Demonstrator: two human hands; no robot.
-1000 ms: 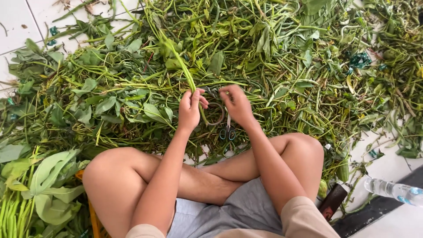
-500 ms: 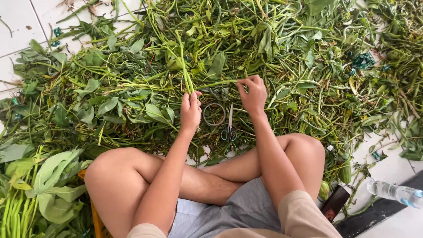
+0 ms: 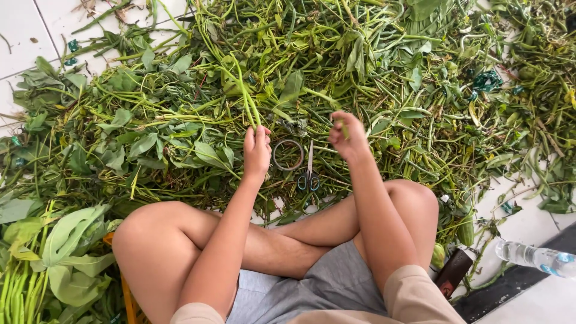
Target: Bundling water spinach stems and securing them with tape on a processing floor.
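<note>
My left hand [image 3: 257, 151] is closed around a thin bunch of green stems [image 3: 245, 96] that rise away from me over the pile. My right hand [image 3: 347, 135] hovers to the right with its fingers pinched on a small green stem piece [image 3: 344, 127]. Between the two hands, on the greens, lie a small pair of scissors [image 3: 309, 174] with dark handles and a metal ring [image 3: 288, 155]. A wide heap of green stems and leaves [image 3: 180, 120] spreads across the floor in front of my crossed legs.
White floor tiles [image 3: 36, 30] show at the top left. A clear plastic bottle [image 3: 534, 255] lies at the lower right beside a dark strip. Broad pale leaves [image 3: 66, 246] and a stack of trimmed stems [image 3: 15, 294] sit by my left knee.
My right hand has let go near the left hand's bunch, swung right and then come back down a little with a small stem piece. The left hand keeps its bunch.
</note>
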